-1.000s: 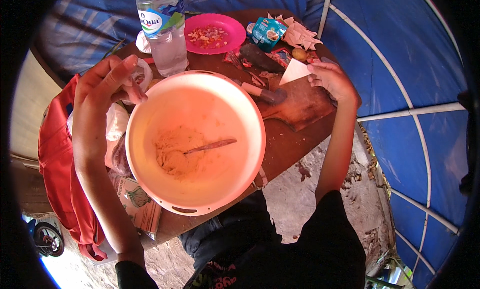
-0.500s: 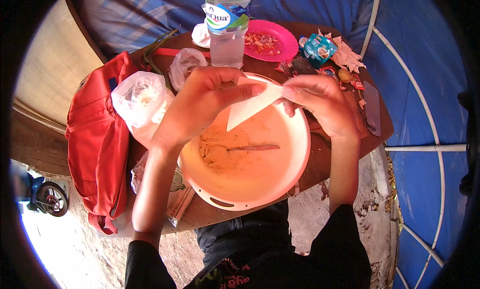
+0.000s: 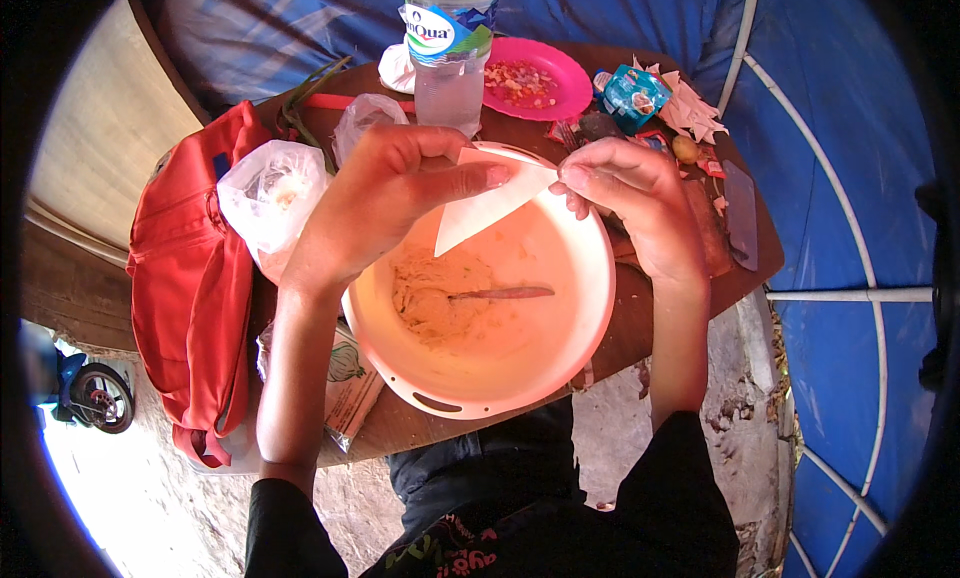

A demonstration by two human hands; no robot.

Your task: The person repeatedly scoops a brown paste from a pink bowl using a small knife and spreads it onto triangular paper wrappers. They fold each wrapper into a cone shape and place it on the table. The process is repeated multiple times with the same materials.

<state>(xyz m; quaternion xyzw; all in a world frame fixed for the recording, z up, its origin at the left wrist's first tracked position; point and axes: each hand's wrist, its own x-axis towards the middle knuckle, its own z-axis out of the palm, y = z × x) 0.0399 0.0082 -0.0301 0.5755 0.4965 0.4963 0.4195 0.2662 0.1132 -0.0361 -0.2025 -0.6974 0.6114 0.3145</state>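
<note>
Above a wide pale basin [image 3: 545,363], both my hands hold up a thin, pale triangular sheet, like a folded dough wrapper [image 3: 485,210]. My left hand [image 3: 375,198] is closed on its upper left side, thumb lying over the front. At the right corner, the fingertips of my right hand [image 3: 640,198] pinch it. One point of the wrapper hangs down over the basin. Inside the basin, an orange-beige paste [image 3: 430,293] lies toward the left, and a spoon [image 3: 510,293] rests with its bowl end in the paste.
A large water bottle [image 3: 448,78] stands behind the basin beside a pink plate [image 3: 560,73] of chopped red and pale bits. At left lie a red bag [image 3: 190,278] and a clear plastic bag [image 3: 270,193]. A teal packet [image 3: 632,96] and pale triangular pieces [image 3: 690,108] sit far right.
My hands have drawn slightly apart, the left shifting left with the wrapper. More of the triangle shows between them, and the right fingers now pinch only its corner tip.
</note>
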